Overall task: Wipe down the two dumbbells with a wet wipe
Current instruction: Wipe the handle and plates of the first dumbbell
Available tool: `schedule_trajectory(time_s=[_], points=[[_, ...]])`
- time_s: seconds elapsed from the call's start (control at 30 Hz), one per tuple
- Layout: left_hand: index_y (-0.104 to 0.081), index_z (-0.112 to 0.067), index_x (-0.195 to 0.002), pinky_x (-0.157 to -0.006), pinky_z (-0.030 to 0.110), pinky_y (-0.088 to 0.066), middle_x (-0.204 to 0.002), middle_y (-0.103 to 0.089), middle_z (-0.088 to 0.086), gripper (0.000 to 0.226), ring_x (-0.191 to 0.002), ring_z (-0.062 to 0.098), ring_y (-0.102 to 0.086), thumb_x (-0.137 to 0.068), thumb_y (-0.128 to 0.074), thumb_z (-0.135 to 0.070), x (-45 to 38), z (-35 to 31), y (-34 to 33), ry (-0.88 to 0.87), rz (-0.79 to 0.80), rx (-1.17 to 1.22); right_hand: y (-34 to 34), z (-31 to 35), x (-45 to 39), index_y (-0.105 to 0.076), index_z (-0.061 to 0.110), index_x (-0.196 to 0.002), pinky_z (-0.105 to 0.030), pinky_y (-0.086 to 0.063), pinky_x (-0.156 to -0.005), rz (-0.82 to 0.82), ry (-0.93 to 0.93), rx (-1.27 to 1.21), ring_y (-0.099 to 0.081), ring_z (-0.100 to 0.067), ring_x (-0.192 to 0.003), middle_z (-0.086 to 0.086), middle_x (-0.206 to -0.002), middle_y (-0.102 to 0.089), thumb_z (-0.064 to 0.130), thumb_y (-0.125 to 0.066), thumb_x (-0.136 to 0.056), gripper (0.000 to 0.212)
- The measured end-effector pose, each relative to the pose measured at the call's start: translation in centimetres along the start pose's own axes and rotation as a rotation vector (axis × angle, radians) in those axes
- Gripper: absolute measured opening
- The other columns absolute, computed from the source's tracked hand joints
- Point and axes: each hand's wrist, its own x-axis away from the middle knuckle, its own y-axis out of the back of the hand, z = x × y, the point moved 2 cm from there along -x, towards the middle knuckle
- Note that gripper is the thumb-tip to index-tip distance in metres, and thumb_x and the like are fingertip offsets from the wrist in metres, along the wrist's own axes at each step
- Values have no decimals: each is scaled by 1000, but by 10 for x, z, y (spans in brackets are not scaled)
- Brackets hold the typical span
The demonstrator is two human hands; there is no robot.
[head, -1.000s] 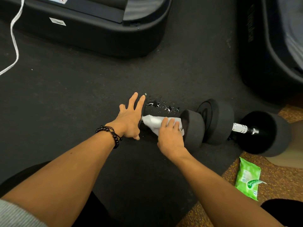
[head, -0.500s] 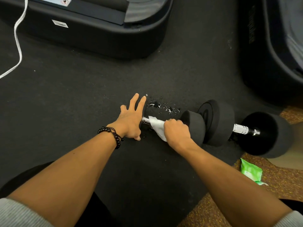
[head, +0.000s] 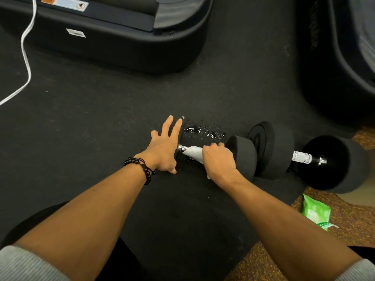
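Two black dumbbells lie end to end on the dark floor mat. The nearer dumbbell (head: 242, 155) has its chrome handle wrapped in a white wet wipe (head: 193, 152). My right hand (head: 220, 162) is closed around the wipe and the handle, close to the right weight. My left hand (head: 163, 148) presses flat, fingers spread, against the left weight, which it mostly hides. The second dumbbell (head: 273, 149) lies to the right, its chrome handle bare.
Water drops (head: 203, 133) glisten on the mat (head: 101, 122) just behind the handle. A green wet-wipe pack (head: 315, 211) lies on the speckled floor at the right. Black machine bases stand at the back (head: 129, 43) and right (head: 334, 57). A white cable (head: 27, 57) runs at left.
My right hand has slid right along the handle with the wipe, from an open palm on top to a closed grip, baring the chrome at the left end. The left hand stays put.
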Motion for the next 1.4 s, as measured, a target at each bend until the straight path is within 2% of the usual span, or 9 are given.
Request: schedule_trajectory(time_s=[0.2, 0.37, 0.5, 0.67, 0.87, 1.0, 1.13, 1.33, 1.4], points=[[26, -32, -151, -111, 50, -33, -156, 35, -9, 147, -144, 46, -6, -65, -91, -15, 1, 0, -1, -1, 1, -13, 0, 11, 1, -51, 6, -126, -34, -35, -69, -51, 119, -101, -52, -29, -114, -10, -123, -59, 2, -44, -92, 36], [25, -32, -152, -111, 50, -34, -156, 34, -9, 146, -144, 46, -4, -65, -91, -13, 1, -1, -1, -1, -2, 3, 18, -7, 3, -53, 6, -123, -42, -45, -85, 87, 31, -1, -58, -34, -111, -13, -118, -58, 0, -61, -86, 38], [24, -33, -152, -110, 49, -36, -156, 34, -11, 147, -144, 45, -5, -64, -91, -12, 0, 0, 0, -3, 0, 21, 12, 10, -10, -56, 6, -118, -37, -43, -85, 54, 122, -133, -59, -33, -109, -14, -118, -61, 4, -52, -89, 30], [24, -34, -152, -109, 48, -36, -156, 33, -11, 147, -144, 44, -7, -63, -91, -13, 0, 3, 0, -5, 1, 24, -6, 31, -8, -46, 5, -137, -36, -43, -94, -3, 176, -359, -53, -32, -117, -13, -131, -54, -1, -56, -81, 57], [24, -32, -152, -110, 56, -36, -156, 34, -10, 143, -145, 45, -6, -67, -90, -20, 10, 5, -3, -23, 39, -20, -15, 6, 21, -47, 4, -129, -41, -47, -81, -41, -111, -263, -47, -28, -120, -8, -128, -54, 2, -46, -91, 39], [-9, -28, -153, -107, 53, -40, -153, -5, -3, 96, -132, 41, -37, -84, -75, -38, 13, 14, 10, -84, 1, 53, -14, 5, 29, -53, 5, -123, -32, -42, -68, -50, -121, -168, -47, -24, -116, -7, -120, -58, 3, -44, -94, 30], [-33, -27, -130, -78, 40, -48, -126, -25, -2, 42, -90, 24, -55, -97, -58, -34, 27, 14, 16, -93, -79, 53, -16, 9, 41, -53, 6, -123, -30, -42, -67, -47, -89, -159, -47, -23, -117, -6, -120, -57, 5, -43, -96, 29], [-11, -34, -152, -86, 44, -54, -133, -18, 5, 92, -96, 26, -54, -86, -75, -23, 50, 11, 12, 1, 8, -111, -28, 16, 57, -50, 5, -129, -33, -45, -75, -55, -31, -179, -45, -25, -117, -7, -123, -54, 7, -42, -96, 35], [-21, -27, -148, -85, 45, -54, -135, -17, 10, 87, -96, 32, -55, -83, -78, -26, 57, 8, 8, 27, -4, -175, -33, 19, 61, -51, 6, -129, -31, -40, -71, -53, -3, -176, -45, -26, -117, -7, -122, -55, 7, -41, -95, 35]])
